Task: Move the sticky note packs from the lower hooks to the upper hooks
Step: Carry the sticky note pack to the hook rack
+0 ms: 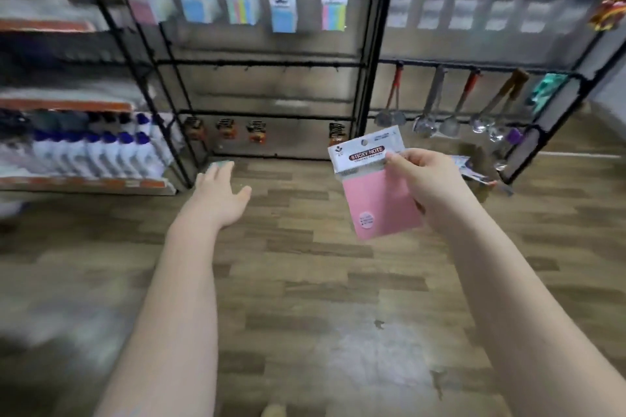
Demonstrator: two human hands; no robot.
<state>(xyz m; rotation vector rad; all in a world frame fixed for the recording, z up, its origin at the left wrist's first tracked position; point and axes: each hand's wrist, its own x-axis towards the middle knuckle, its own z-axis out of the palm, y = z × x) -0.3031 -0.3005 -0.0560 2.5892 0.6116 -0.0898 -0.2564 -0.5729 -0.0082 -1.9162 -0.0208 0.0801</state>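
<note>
My right hand [428, 179] pinches a pink sticky note pack [377, 193] by its white header card, holding it in front of the black wire rack [376, 54]. Several sticky note packs [241, 7] hang in a row on the upper hooks. The middle rail's hooks [247, 67] carry nothing. My left hand [222, 191] reaches forward and low toward the rack's base with fingers stretched out; a small greenish thing [220, 164] shows at its fingertips, too blurred to identify. Small dark packs [225, 129] hang on the lowest rail.
Metal ladles and spatulas [450, 101] hang on the rack section at the right. Shelves with white, blue-capped bottles [101, 152] stand at the left. A loose packet [474, 173] lies on the wooden floor [305, 281] behind my right hand.
</note>
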